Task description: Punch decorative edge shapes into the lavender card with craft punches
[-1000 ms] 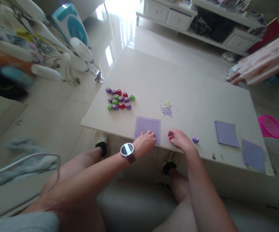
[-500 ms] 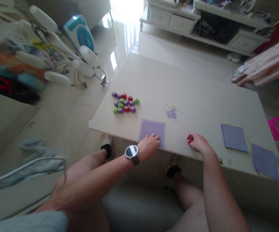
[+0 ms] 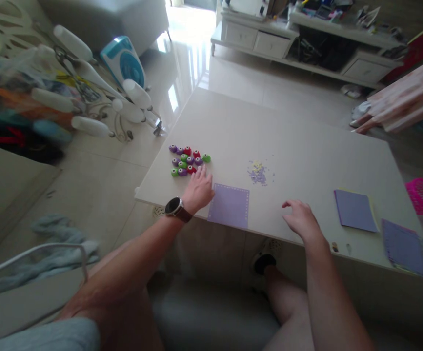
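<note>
My left hand (image 3: 198,191), with a watch on its wrist, reaches over the near right end of a cluster of small craft punches (image 3: 184,158) in purple, red and green. Its fingers are stretched out and partly cover the end of the bottom row. Just right of this hand lies a purple square of paper (image 3: 229,207) at the table's front edge, with small holes punched along its borders. My right hand (image 3: 298,218) hovers near the front edge, right of the paper. Its thumb and forefinger are apart, with nothing visible between them.
A heap of tiny purple and yellow paper bits (image 3: 258,174) lies beyond the paper on the white table (image 3: 270,126). A stack of purple sheets (image 3: 354,210) and another stack (image 3: 403,247) lie at the right. Small objects (image 3: 334,247) sit near the front edge.
My left hand has left the purple paper and moved left to the craft punches. My right hand's fingers have opened, and the small red thing it held no longer shows there.
</note>
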